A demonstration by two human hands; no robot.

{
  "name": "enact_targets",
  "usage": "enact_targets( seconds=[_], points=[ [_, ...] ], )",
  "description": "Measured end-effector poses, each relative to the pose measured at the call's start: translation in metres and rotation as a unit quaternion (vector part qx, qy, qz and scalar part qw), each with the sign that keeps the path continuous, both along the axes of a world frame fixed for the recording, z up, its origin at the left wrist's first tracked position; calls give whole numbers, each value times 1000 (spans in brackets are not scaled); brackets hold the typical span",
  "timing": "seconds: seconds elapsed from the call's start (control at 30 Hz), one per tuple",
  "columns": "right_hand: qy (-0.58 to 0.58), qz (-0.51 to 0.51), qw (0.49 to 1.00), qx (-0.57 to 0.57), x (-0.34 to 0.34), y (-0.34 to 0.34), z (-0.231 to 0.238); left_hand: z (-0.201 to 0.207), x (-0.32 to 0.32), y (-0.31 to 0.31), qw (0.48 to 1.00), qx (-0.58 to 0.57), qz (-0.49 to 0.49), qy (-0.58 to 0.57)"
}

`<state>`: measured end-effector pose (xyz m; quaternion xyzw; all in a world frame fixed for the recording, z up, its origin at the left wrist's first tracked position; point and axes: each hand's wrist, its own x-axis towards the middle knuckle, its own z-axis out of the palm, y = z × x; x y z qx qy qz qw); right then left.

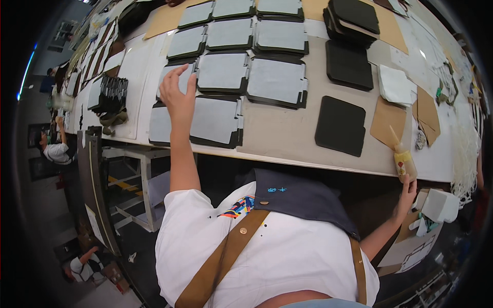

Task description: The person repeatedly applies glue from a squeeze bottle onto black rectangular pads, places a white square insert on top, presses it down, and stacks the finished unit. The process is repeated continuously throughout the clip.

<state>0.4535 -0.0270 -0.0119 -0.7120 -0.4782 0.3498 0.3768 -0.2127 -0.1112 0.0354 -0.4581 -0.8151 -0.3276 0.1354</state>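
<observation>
Rows of flat panels with pale grey faces and black edges (222, 73) cover the middle of the table in stacks. My left hand (177, 93) is over the left column of these stacks, fingers apart and curved, nothing in them; I cannot tell whether it touches a panel. At the table's right front edge, my right hand (406, 191) grips the lower end of a squeeze bottle (404, 163). The bottle is translucent with a yellowish label, and its thin nozzle points up and away from me. Left of the bottle lies a single black panel (340, 126).
Behind that panel are another black pile (349, 65) and a taller black stack (352, 23). White sheets (395, 84) and brown card pieces (389, 121) lie at the right. Dark strips (109, 96) stand at the left. Two people sit farther left.
</observation>
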Motion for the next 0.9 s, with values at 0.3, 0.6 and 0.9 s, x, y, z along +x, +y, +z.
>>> enact_targets(
  seconds=[0.3,0.6,0.9],
  points=[
    [398,-99,892,192,-28,9,5,-4,173,101,926,65,-329,-171],
    [271,-41,931,241,-120,19,33,-35,198,114,935,74,-318,-134],
    [159,-11,951,265,-153,17,21,-36,196,112,935,82,-315,-144]
  ],
)
